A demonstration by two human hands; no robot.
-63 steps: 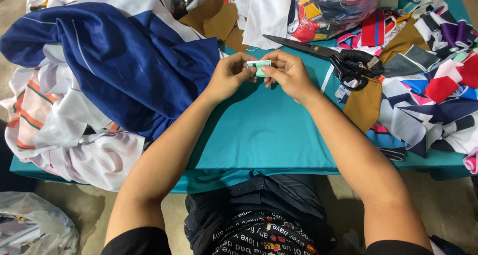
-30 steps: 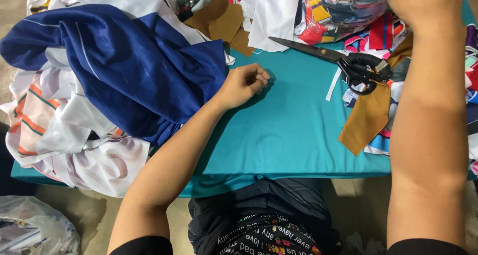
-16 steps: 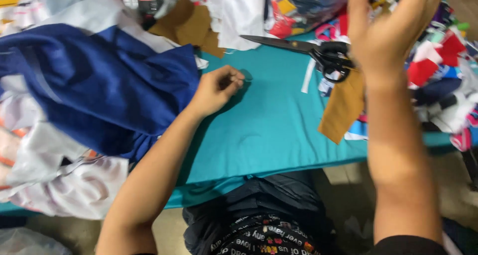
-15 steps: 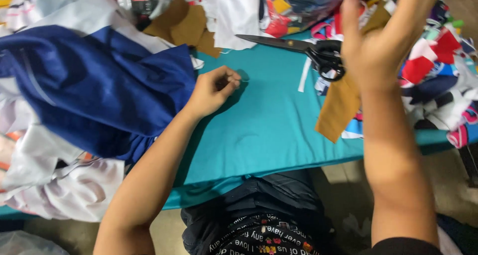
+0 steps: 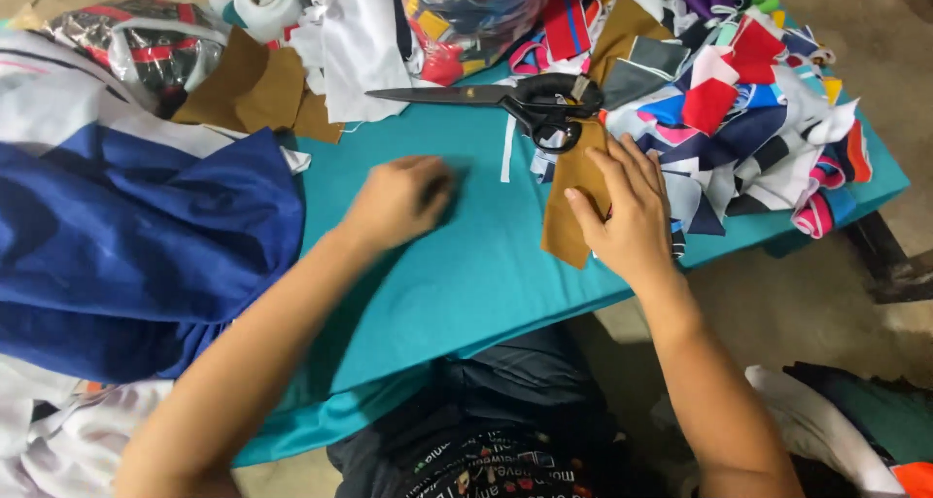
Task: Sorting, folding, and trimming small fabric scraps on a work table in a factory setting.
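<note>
right hand (image 5: 630, 221) flat, fingers spread on brown fabric piece (image 5: 573, 199), frame centre-right; left hand (image 5: 397, 202) fist-curled on teal cloth (image 5: 457, 274).

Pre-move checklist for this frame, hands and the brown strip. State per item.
1. Right hand flat on brown fabric strip: ok.
2. Left hand closed on teal cloth; what it holds: cannot tell.
3. Black scissors blades closed, apart from both hands: ok.
4. Strip fully on the table: not ok, its lower end is near the edge.
5. Blue garment apart from the strip: ok.
</note>
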